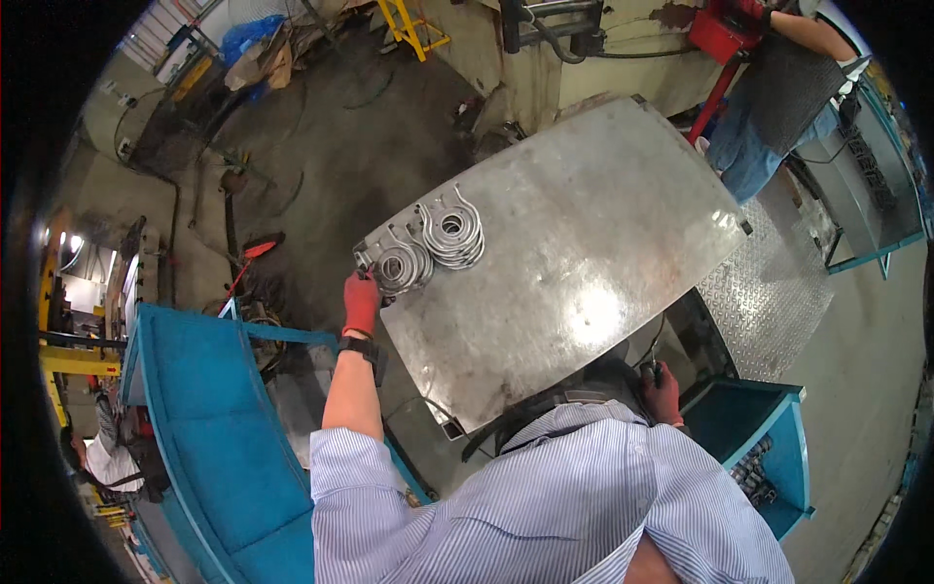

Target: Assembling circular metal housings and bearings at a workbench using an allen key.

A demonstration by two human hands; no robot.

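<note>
My left hand [361,303], in a red glove, reaches to the left edge of a large steel table [584,253] and touches a stack of grey metal ring-shaped parts [401,267]. A second stack of the same rings [453,234] lies just beyond it. My right hand [664,391], also red-gloved, is low beside my body near the table's near-right edge, closed around a small dark object that I cannot identify.
A blue metal bin [209,428] stands to my left and a blue box [769,457] to my right. Diamond-plate flooring [778,292] lies right of the table. Another person [778,88] in jeans works at the far right. Clutter lies on the floor at the back left.
</note>
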